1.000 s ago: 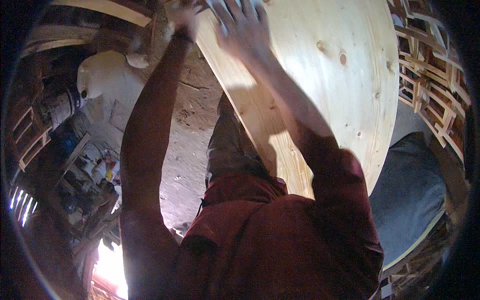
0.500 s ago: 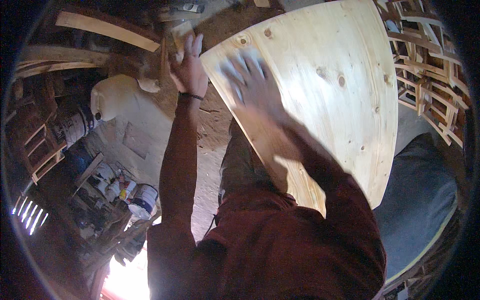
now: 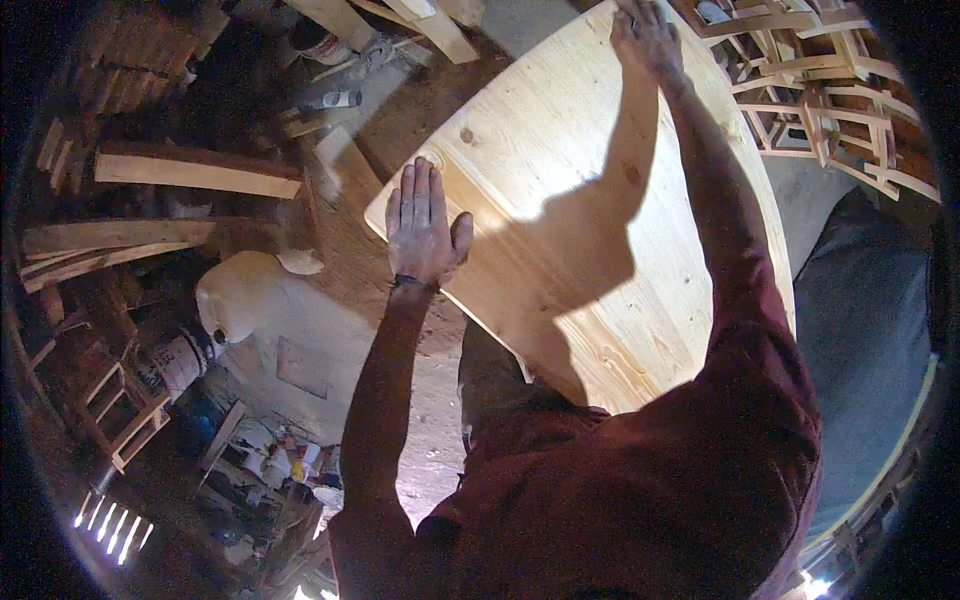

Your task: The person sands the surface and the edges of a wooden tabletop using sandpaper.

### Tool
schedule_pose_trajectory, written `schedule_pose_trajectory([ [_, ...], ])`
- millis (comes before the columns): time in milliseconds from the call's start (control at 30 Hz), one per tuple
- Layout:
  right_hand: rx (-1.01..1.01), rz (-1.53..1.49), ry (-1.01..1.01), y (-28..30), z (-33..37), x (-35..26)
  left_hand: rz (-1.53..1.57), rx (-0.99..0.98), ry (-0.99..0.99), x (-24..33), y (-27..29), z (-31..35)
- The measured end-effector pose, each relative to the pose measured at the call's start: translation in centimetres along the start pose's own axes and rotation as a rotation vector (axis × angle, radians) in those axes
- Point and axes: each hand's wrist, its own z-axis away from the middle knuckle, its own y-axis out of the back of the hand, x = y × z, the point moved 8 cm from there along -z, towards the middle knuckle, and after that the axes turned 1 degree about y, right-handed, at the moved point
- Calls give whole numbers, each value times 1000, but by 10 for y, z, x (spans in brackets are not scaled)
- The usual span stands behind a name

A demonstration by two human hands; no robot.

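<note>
A large pale wooden panel [image 3: 560,150] with knots and curved-looking edges lies in front of me, narrowing toward its left corner. My left hand [image 3: 425,225] rests flat by that corner, fingers stretched out and thumb apart. At the panel's far edge, my right hand [image 3: 648,42] lies with its fingers reaching to the rim and nothing visible in it. The top of the picture cuts close to those fingertips. My right arm casts a broad shadow over the wood.
Loose boards [image 3: 200,172] lie at the left, above a pale plastic jug [image 3: 238,290]. A white bucket [image 3: 175,362] stands beyond a small wooden frame [image 3: 140,430]. Stacked wooden frames [image 3: 820,90] fill the far right. Dark grey cloth-like material [image 3: 860,370] lies beside the panel.
My left hand has come from beside the panel onto its left corner. My right hand has swept from near that corner across to the far edge. The view has shifted.
</note>
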Motion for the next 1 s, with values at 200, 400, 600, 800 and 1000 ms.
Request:
schedule_pose_trajectory([
  [200,265,-2661,248,182,32,272,-24,65,132,-29,-9,18],
  [400,-416,-3129,-64,30,-36,87,-66,46,188,-33,6,21],
  [600,-259,-2427,-172,21,-44,51,-139,-90,2,-8,-16,-33],
  [800,-471,-3151,-7,33,-23,133,-40,-156,-131,3,-14,-67],
  [1000,-135,-2298,-145,8,-59,66,-9,-177,-131,2,-18,-87],
])
